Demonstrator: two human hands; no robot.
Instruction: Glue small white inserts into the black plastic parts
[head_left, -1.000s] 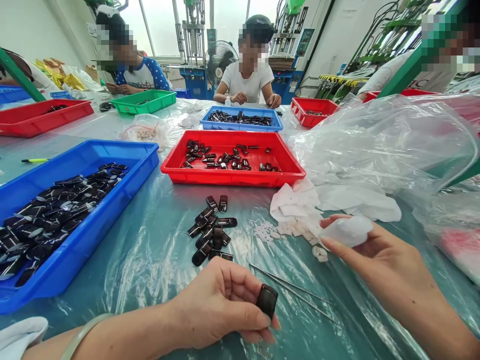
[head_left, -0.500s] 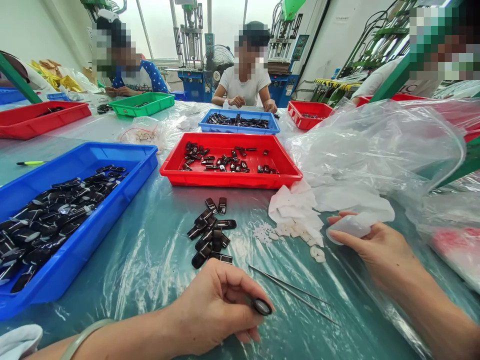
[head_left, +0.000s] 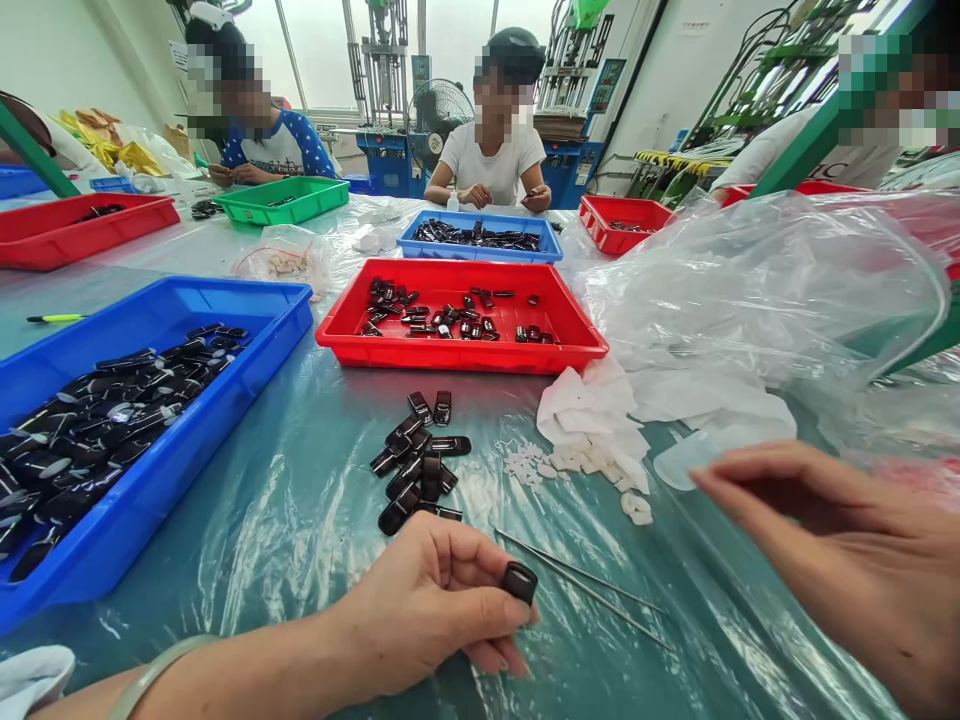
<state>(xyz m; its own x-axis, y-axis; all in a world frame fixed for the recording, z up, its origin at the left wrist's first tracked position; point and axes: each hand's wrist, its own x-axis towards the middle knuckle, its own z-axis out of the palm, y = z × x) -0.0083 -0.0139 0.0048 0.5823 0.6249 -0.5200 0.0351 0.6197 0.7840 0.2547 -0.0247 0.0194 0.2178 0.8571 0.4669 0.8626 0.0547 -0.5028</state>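
My left hand (head_left: 450, 600) pinches a small glossy black piece (head_left: 520, 582) between thumb and fingers. Just right of it, two thin metal rods (head_left: 585, 585) lie in a narrow V, like tweezers. My right hand (head_left: 832, 540) is raised at the right with thumb and fingertips close together; whether anything is between them is hidden. Beyond those fingertips a translucent, rounded film-like piece (head_left: 675, 462) rests on the table. Ahead of my left hand is a loose pile of black pieces (head_left: 420, 465). Small white bits (head_left: 529, 464) and pale discs (head_left: 636, 507) lie beside a crumpled white sheet (head_left: 585, 405).
A blue tray (head_left: 277, 330) of black pieces stands at the left, a red tray (head_left: 465, 354) ahead, and another blue tray (head_left: 480, 252) behind it. Clear plastic bags (head_left: 765, 280) heap at the right near a green post (head_left: 832, 110). Co-workers sit across the table.
My right hand has come off the translucent piece and moved nearer and to the right. My left hand has turned the black piece, so its dark side shows instead of its grey oval end.
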